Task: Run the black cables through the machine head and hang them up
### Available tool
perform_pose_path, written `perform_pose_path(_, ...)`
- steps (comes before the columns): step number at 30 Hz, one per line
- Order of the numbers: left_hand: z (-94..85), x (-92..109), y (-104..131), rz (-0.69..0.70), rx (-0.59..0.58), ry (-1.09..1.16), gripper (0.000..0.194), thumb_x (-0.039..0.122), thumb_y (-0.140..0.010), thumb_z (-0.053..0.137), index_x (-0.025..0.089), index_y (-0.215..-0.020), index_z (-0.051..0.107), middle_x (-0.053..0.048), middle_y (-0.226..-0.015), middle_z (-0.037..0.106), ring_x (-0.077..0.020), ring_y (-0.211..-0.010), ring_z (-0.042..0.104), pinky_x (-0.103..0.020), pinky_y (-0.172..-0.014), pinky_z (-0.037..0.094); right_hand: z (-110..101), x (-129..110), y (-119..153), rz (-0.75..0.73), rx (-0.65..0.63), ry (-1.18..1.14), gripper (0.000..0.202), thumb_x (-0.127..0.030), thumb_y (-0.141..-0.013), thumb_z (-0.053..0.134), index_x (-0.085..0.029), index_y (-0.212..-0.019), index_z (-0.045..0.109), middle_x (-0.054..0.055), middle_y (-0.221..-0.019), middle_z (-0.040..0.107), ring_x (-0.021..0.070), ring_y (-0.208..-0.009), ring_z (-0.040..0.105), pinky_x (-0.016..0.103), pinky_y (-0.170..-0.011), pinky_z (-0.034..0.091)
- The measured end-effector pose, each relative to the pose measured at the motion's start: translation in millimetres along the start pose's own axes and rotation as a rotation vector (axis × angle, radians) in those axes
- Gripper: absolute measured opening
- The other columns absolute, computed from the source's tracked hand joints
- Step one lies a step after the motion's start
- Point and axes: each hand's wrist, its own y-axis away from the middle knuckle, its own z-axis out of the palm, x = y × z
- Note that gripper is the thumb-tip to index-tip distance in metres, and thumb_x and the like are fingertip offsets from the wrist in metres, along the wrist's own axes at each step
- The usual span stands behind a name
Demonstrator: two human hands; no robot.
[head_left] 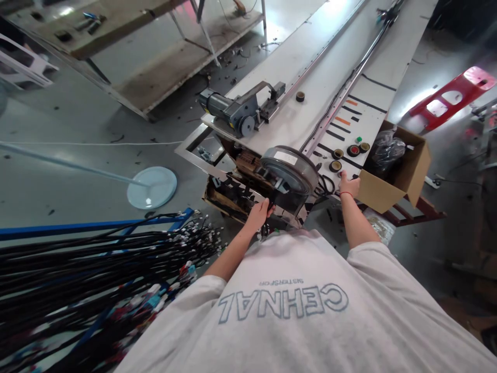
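Note:
My left hand (261, 214) is closed on a black cable bundle just below the round machine head (290, 168) at the table's near end. At the right edge of the long white table (287, 122), my right hand (349, 185) has its fingers bent, beside the tape rolls (335, 166); whatever it may hold is too small to make out. Black and orange tape strips (342, 120) lie stuck along the table beyond it. A motor unit (233, 111) is mounted on the table's left side.
An open cardboard box (382, 192) with a plastic bag inside stands to the right. Many black cables (128, 248) hang on a blue rack (77, 228) at the left. A red stool (438, 106), a round base (152, 187) and a workbench (155, 85) stand around.

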Motion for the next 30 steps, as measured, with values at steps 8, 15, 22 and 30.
perform_pose_path(8, 14.8, 14, -20, -0.261, -0.096, 0.589, 0.039, 0.049, -0.087, 0.052, 0.013, -0.071, 0.056, 0.007, -0.044, 0.037, -0.0071, -0.041, 0.036, -0.02, -0.046, 0.036, 3, 3, -2, 0.004, 0.009, -0.009, 0.071, -0.069, -0.075, 0.054, -0.013, -0.117, 0.049, 0.021, -0.12, 0.055, 0.035, -0.11, 0.054, 0.048, -0.093, 0.041)
perform_pose_path(15, 11.9, 20, -15, -0.571, -0.273, 1.269, 0.028, 0.029, -0.095, 0.043, 0.014, -0.073, 0.051, 0.01, -0.046, 0.028, -0.0027, -0.035, 0.03, -0.014, -0.045, 0.037, 2, 1, 2, 0.008, 0.008, -0.007, 0.073, -0.071, -0.074, 0.054, -0.012, -0.117, 0.049, 0.021, -0.12, 0.055, 0.0348, -0.111, 0.054, 0.047, -0.092, 0.042)
perform_pose_path(22, 16.1, 19, -16, -0.58, -0.302, 1.333, 0.027, 0.029, -0.094, 0.045, 0.014, -0.072, 0.05, 0.01, -0.046, 0.028, -0.0028, -0.035, 0.031, -0.014, -0.046, 0.038, -17, -11, 2, -0.003, -0.033, -0.018, 0.067, -0.053, -0.075, 0.063, -0.009, -0.123, 0.046, 0.024, -0.124, 0.05, 0.0328, -0.116, 0.049, 0.044, -0.096, 0.04)
perform_pose_path(30, 1.6, 4, -18, -0.347, -0.297, 0.616, 0.039, 0.044, -0.092, 0.043, 0.014, -0.07, 0.055, 0.005, -0.046, 0.044, -0.008, -0.043, 0.042, -0.02, -0.051, 0.04, -24, -136, 40, -0.783, -0.616, -0.268, 0.037, -0.036, -0.094, 0.047, -0.009, -0.119, 0.053, 0.013, -0.115, 0.056, 0.0221, -0.107, 0.052, 0.039, -0.09, 0.046)
